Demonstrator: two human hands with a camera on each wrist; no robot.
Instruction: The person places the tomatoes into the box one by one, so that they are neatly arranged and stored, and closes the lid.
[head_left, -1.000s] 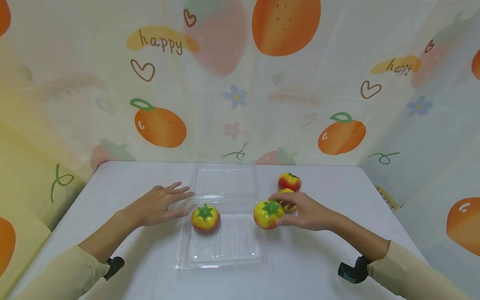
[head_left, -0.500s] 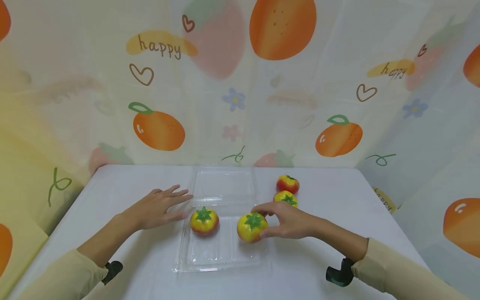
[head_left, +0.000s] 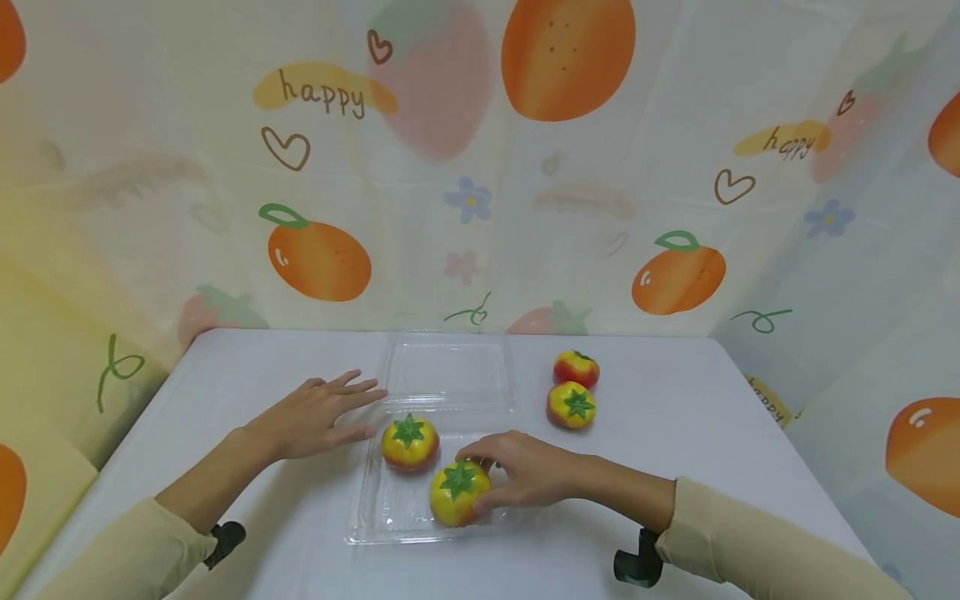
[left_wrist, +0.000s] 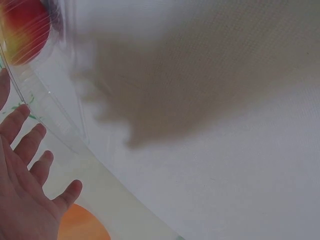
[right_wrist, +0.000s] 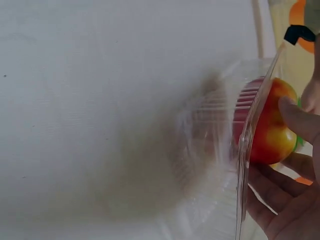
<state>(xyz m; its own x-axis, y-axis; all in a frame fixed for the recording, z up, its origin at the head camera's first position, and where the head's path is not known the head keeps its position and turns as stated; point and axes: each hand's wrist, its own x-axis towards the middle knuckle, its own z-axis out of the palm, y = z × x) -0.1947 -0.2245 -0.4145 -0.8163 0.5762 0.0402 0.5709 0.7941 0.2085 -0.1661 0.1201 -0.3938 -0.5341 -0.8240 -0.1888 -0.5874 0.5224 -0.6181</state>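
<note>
My right hand (head_left: 521, 471) pinches a yellow-red tomato (head_left: 452, 497) with a green star-shaped top, between thumb and fingers. It is over the front of the clear plastic clamshell box (head_left: 408, 533). In the right wrist view, the held tomato (right_wrist: 272, 125) shows partly through the clear wall, its lower part inside the rim. Another tomato (head_left: 409, 443) sits in the box at the back left, close to the held one. My left hand (head_left: 318, 419) is beside the box's left edge, fingers spread and holding nothing. The left wrist view shows these fingers near the clear rim.
The box's lid (head_left: 450, 371) lies folded back behind the base. To its right, a yellow-red tomato (head_left: 571, 405) and a redder one (head_left: 576, 368) stand one behind the other on the white table (head_left: 660, 417). A fruit-print cloth (head_left: 420, 250) hangs behind.
My right hand has carried its tomato left and toward me, from the box's right side to over its front. This uncovers the tomato behind. My left hand has stayed in place.
</note>
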